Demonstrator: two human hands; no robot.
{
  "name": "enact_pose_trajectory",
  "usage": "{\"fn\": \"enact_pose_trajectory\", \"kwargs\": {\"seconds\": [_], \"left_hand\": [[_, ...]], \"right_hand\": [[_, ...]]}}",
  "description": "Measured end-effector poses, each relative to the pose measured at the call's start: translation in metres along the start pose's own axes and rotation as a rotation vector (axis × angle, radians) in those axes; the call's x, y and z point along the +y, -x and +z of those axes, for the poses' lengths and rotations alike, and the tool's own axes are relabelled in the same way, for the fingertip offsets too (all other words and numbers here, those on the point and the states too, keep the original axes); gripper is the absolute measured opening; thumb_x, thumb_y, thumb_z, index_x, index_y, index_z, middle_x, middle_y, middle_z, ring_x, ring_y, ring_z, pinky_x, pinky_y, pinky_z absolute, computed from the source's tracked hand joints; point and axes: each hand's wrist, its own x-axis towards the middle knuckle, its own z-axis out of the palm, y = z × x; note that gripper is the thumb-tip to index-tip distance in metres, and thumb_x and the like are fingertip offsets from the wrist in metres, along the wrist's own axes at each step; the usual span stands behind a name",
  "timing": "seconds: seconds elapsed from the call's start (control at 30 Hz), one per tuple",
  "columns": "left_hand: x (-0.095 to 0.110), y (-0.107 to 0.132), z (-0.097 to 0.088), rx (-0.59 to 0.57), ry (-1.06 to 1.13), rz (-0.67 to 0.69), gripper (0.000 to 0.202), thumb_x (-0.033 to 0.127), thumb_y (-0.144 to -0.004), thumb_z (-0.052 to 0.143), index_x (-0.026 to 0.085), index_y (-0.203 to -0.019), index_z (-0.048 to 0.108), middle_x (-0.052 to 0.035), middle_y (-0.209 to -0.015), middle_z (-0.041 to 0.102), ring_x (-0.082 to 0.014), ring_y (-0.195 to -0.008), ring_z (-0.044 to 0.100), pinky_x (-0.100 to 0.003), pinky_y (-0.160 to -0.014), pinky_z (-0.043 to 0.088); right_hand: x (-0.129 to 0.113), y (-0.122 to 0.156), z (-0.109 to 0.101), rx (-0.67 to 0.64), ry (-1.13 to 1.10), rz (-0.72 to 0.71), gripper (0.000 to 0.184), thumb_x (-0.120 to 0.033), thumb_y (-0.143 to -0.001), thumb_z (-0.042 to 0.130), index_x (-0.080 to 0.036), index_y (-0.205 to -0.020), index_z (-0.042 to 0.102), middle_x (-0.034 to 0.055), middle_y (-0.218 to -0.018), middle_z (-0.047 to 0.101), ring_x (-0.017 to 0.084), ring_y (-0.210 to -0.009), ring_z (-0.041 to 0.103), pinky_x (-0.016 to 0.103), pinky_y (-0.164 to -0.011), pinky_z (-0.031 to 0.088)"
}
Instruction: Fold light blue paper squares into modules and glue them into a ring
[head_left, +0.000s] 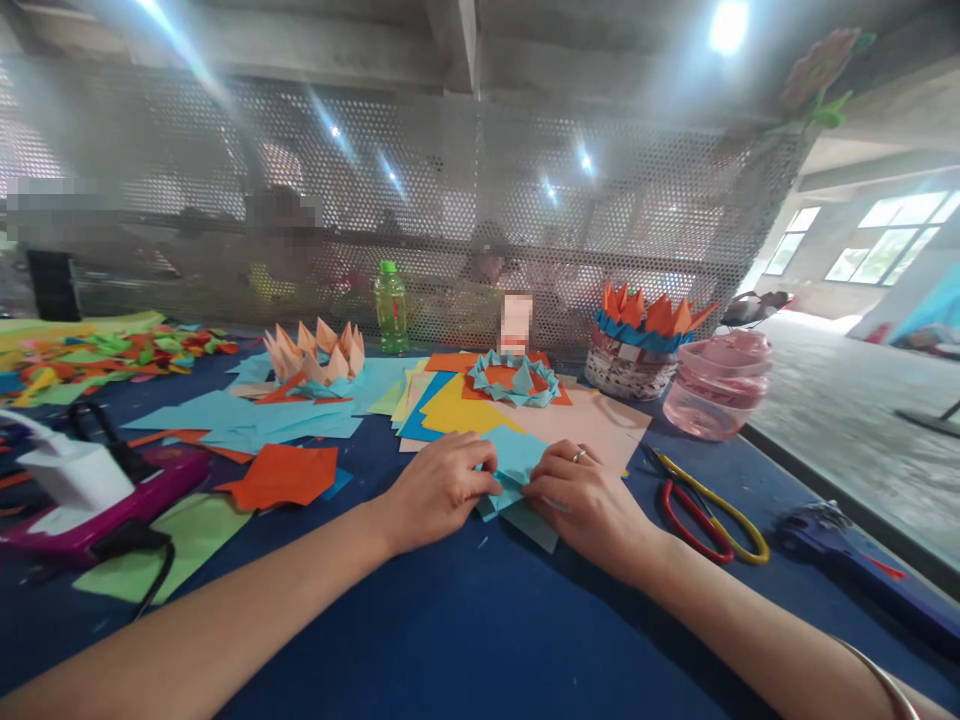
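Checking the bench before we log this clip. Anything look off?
A white plug adapter and black cable lie on a magenta device at the table's left edge, among loose coloured paper. Electrical gear looks out of place there. The blue paper between the left hand and right hand looks normal.

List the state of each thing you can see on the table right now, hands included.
Left hand: gripping the folded paper's left side.
Right hand: pressing its right side.
Teal paper: folded, held between both hands.
Teal folded ring: resting on orange paper.
Peach origami lotus: upright, on blue sheets.
Green plastic bottle: upright, capped.
Scissors: lying unheld.
Pink plastic jar: upright, lidded.
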Motion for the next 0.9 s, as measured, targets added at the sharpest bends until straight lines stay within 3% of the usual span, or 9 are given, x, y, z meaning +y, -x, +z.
{"fn": "enact_pose_trajectory", "kwargs": {"seconds": [0.1,0.23,0.33,0.43,0.6,0.73,0.9], "left_hand": [[0.007,0.001,-0.003,-0.032,0.045,-0.041,0.022,0.011,-0.083,0.049,0.019,-0.095,0.066,-0.0053,-0.094,0.062,-0.0190,-0.088,0.055,-0.032,-0.080,0.042],[0.015,0.002,-0.006,-0.067,0.110,-0.070,0.033,0.025,-0.084,0.054,0.018,-0.116,0.057,-0.0068,-0.106,0.061,-0.0202,-0.095,0.057,-0.031,-0.083,0.044],[0.016,0.003,-0.004,-0.095,0.122,-0.056,0.023,0.028,-0.090,0.047,0.019,-0.102,0.064,-0.0050,-0.101,0.063,-0.0177,-0.089,0.060,-0.029,-0.078,0.045],[0.014,0.004,-0.001,-0.111,0.144,-0.086,0.026,0.026,-0.091,0.044,0.019,-0.086,0.068,-0.0033,-0.094,0.066,-0.0155,-0.083,0.061,-0.027,-0.074,0.045],[0.014,0.004,-0.001,-0.093,0.228,-0.183,0.017,0.029,-0.086,0.054,0.021,-0.086,0.070,-0.0017,-0.091,0.068,-0.0156,-0.082,0.063,-0.026,-0.073,0.045],[0.018,0.002,0.001,-0.037,0.317,-0.287,0.014,0.029,-0.083,0.058,0.023,-0.082,0.071,-0.0007,-0.084,0.069,-0.0151,-0.078,0.063,-0.025,-0.072,0.046],[0.020,0.001,0.006,0.048,0.383,-0.356,0.019,0.027,-0.081,0.059,0.024,-0.097,0.069,-0.0034,-0.112,0.066,-0.0184,-0.095,0.062,-0.029,-0.083,0.047]], "right_hand": [[0.000,0.001,-0.001,-0.002,-0.014,-0.013,0.017,-0.014,-0.086,0.054,-0.019,-0.078,0.068,0.0045,-0.073,0.063,0.018,-0.084,0.051,0.031,-0.077,0.041],[-0.001,0.002,-0.002,-0.006,-0.065,-0.032,0.016,-0.011,-0.085,0.054,-0.018,-0.078,0.067,0.0053,-0.079,0.063,0.017,-0.083,0.051,0.030,-0.075,0.043],[-0.001,0.002,-0.003,-0.029,-0.123,-0.055,0.019,-0.009,-0.087,0.049,-0.017,-0.081,0.066,0.0062,-0.082,0.065,0.017,-0.083,0.052,0.030,-0.075,0.045],[-0.001,0.002,-0.003,-0.037,-0.171,-0.021,0.016,-0.009,-0.086,0.050,-0.016,-0.085,0.065,0.0063,-0.078,0.065,0.017,-0.081,0.055,0.029,-0.074,0.046],[0.003,0.002,0.000,-0.021,-0.272,0.023,0.012,-0.011,-0.083,0.057,-0.017,-0.078,0.066,0.0049,-0.079,0.067,0.016,-0.081,0.059,0.030,-0.078,0.046],[0.003,0.002,0.002,-0.032,-0.341,0.208,0.007,-0.013,-0.078,0.064,-0.019,-0.075,0.066,0.0025,-0.078,0.066,0.015,-0.079,0.059,0.029,-0.076,0.047],[0.003,0.002,0.004,-0.020,-0.355,0.220,0.010,-0.012,-0.078,0.063,-0.019,-0.072,0.066,0.0017,-0.076,0.066,0.015,-0.077,0.059,0.029,-0.074,0.047]]}}
